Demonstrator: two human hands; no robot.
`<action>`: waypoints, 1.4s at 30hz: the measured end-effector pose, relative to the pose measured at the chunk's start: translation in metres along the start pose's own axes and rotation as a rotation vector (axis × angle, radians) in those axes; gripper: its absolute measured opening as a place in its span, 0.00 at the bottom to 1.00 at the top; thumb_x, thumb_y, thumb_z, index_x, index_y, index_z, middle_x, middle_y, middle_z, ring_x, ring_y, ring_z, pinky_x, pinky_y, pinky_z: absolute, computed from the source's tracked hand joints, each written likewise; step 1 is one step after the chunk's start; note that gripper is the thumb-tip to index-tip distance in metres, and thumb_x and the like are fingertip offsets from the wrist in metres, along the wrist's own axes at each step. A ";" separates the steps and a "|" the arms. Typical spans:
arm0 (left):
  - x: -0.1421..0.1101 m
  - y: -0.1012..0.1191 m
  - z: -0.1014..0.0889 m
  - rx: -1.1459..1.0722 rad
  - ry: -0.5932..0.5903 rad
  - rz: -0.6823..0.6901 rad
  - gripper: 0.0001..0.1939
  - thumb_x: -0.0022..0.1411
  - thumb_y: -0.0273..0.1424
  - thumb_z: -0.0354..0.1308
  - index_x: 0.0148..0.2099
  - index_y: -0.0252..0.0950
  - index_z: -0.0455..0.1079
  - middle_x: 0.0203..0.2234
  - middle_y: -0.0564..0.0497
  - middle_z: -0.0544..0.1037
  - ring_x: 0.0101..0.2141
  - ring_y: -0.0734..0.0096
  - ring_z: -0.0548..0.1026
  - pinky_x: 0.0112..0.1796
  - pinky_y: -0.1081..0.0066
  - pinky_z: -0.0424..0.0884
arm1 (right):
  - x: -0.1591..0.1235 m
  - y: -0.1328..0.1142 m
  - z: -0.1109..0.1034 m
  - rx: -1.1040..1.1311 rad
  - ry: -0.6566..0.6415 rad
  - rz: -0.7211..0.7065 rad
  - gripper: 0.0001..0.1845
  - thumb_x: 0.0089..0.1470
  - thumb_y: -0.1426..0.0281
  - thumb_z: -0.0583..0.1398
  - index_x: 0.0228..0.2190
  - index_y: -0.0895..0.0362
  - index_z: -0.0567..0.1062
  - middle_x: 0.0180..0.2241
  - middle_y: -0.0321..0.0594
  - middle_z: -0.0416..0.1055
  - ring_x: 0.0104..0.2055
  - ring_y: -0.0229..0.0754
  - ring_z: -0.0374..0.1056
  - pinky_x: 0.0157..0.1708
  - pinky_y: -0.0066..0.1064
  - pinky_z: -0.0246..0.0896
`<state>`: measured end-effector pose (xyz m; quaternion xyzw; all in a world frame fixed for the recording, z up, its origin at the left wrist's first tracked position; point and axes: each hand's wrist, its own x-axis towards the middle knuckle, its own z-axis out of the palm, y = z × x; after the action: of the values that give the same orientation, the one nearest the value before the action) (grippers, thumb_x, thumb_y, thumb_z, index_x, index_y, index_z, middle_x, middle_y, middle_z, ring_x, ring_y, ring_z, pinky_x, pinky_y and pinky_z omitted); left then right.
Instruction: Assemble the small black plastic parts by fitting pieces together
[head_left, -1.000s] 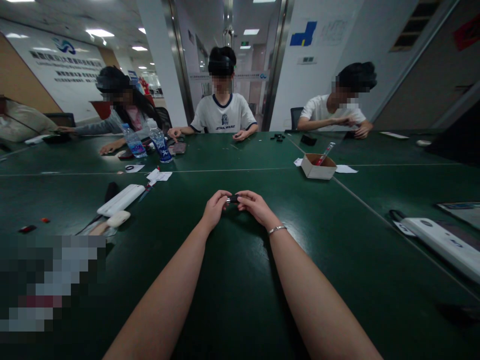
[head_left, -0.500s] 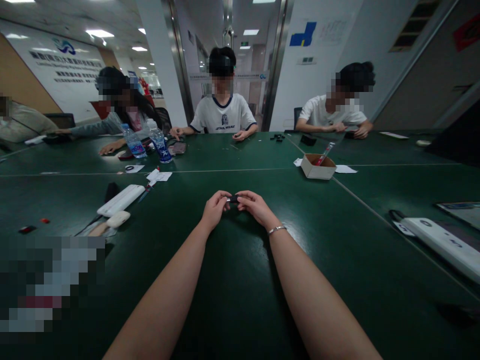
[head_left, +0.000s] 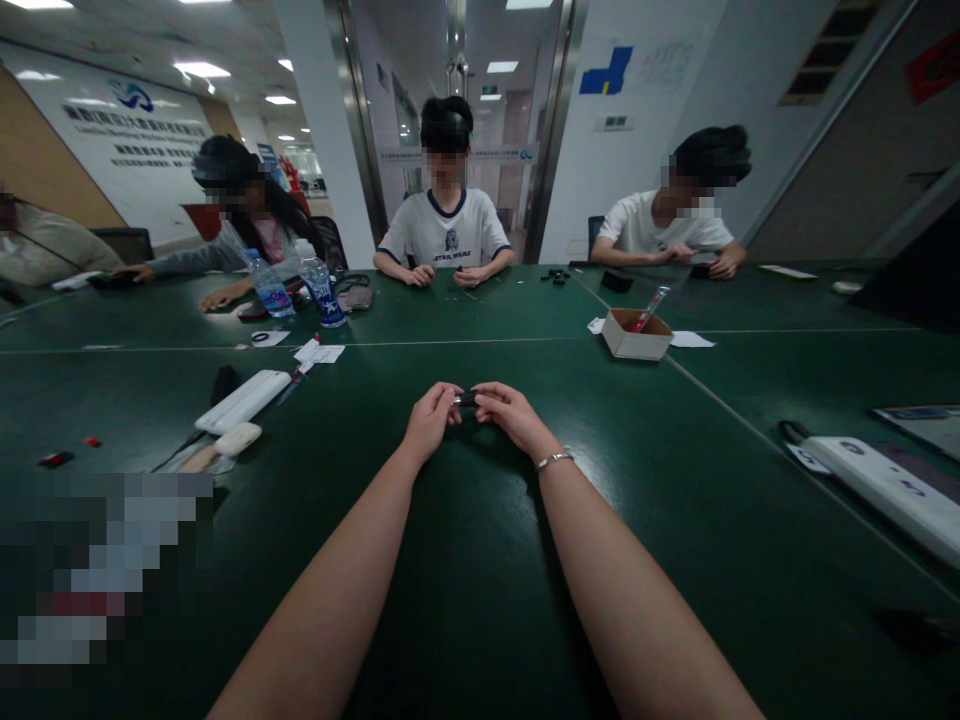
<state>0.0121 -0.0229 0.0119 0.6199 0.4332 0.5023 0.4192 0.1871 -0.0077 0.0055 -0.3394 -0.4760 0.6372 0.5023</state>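
A small black stick with a silver end (head_left: pixel 466 399), much like a USB flash drive, is held level between my two hands above the green table (head_left: pixel 480 560). My left hand (head_left: pixel 432 420) pinches its silver end between thumb and fingers. From the other side, my right hand (head_left: pixel 510 411) grips the black end, and a silver bracelet circles that wrist. Fingertips cover both ends of the stick, so its full shape is hidden.
A white power strip (head_left: pixel 244 402) and a white mouse (head_left: pixel 238 440) lie to the left. Two bottles (head_left: pixel 321 285) stand farther back. An open cardboard box (head_left: pixel 637 345) sits at the right, beyond another power strip (head_left: pixel 892 488). Several people sit across the table.
My hands and the stick stay almost still. Across the table, the person in the middle has brought both hands closer together.
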 end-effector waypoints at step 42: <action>-0.057 0.027 -0.040 0.343 -0.068 -0.264 0.11 0.59 0.38 0.57 0.39 0.36 0.64 0.36 0.51 0.71 0.25 0.76 0.70 0.27 0.72 0.67 | -0.086 -0.018 0.031 -1.307 -0.269 -0.147 0.30 0.58 0.66 0.60 0.60 0.57 0.65 0.64 0.52 0.56 0.68 0.54 0.48 0.65 0.49 0.46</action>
<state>-0.0313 -0.0814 0.0291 0.6366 0.5752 0.3409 0.3841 0.1877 -0.0984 0.0282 -0.4582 -0.8442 0.2186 0.1718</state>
